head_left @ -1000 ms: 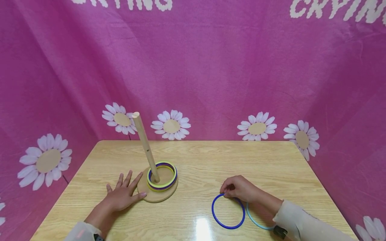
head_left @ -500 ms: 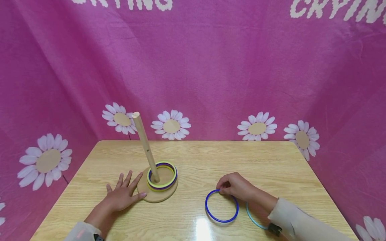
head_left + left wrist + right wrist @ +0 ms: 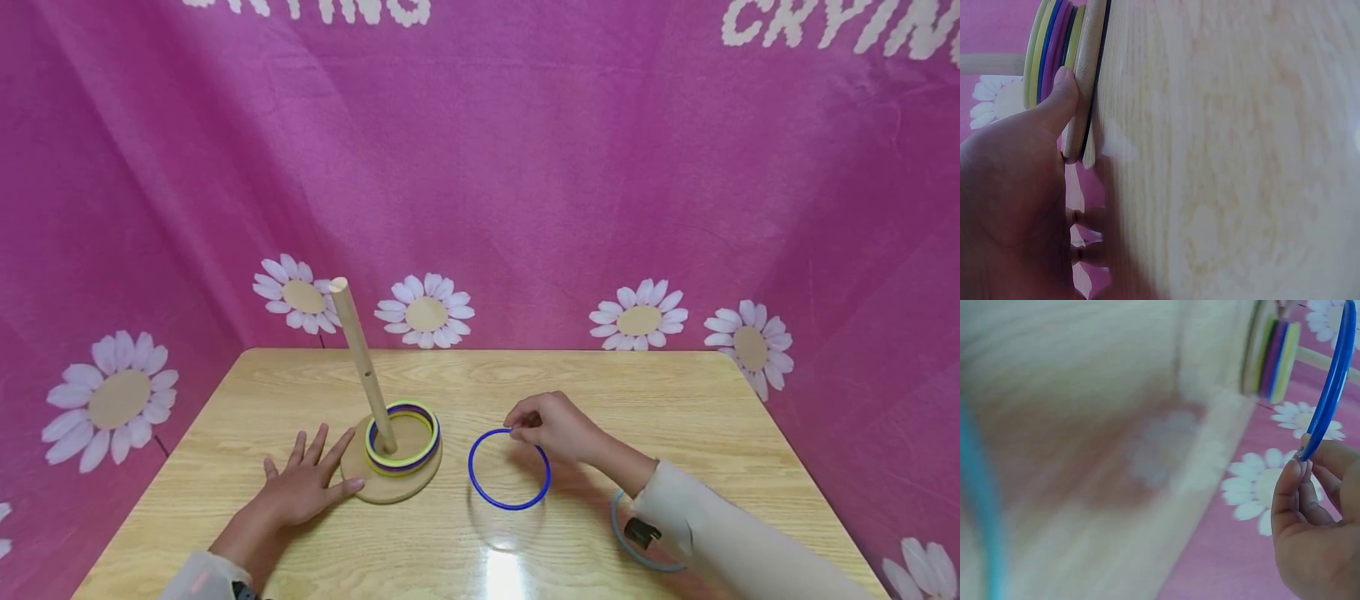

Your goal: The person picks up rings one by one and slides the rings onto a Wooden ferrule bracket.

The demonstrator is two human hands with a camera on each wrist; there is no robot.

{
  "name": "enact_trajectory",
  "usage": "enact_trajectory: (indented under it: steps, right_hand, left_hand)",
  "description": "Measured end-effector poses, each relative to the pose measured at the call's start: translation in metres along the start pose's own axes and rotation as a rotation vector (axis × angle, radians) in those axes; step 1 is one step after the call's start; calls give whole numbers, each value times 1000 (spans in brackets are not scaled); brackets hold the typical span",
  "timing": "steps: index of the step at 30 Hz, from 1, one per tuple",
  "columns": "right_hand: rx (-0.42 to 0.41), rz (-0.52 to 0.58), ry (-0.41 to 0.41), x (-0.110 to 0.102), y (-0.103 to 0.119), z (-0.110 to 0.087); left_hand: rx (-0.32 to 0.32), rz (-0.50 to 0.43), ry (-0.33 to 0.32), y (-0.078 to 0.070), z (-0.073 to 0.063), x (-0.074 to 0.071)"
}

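Observation:
A blue ring (image 3: 510, 507) hangs above the table, its far edge pinched between the thumb and fingers of my right hand (image 3: 558, 429). In the right wrist view that ring (image 3: 1333, 378) rises from the fingertips. My left hand (image 3: 300, 492) lies spread at the left side of a round wooden base (image 3: 386, 492), its thumb on the base's edge. From the base stands a leaning-looking wooden post (image 3: 360, 362). Several stacked rings (image 3: 1050, 53), yellow, blue and purple among them, lie around the post's foot.
A light blue ring (image 3: 626, 546) lies on the wood-grain table (image 3: 600, 375), partly hidden under the right sleeve (image 3: 720, 533). Behind the table hangs a pink cloth (image 3: 525, 208) with printed daisies.
My right hand has carried the blue ring leftward and away from me, lifting it off the table toward the post. My left hand and the stacked rings have stayed put.

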State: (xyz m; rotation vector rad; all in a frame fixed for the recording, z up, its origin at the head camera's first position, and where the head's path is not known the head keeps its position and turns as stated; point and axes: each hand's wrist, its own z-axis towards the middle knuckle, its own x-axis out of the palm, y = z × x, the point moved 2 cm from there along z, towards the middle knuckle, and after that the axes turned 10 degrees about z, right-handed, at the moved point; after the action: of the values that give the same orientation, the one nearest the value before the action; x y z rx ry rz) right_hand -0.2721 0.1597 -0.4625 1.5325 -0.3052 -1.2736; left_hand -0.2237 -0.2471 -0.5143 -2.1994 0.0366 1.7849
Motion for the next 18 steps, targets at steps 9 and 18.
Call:
enact_trajectory:
  steps: [9, 18]
  right_hand:
    - [-83, 22, -84, -2, 42, 34]
    - [-129, 122, -185, -10, 92, 65]
  left_hand:
    - [-4, 16, -4, -2, 1, 0]
    - [-14, 12, 7, -2, 0, 0]
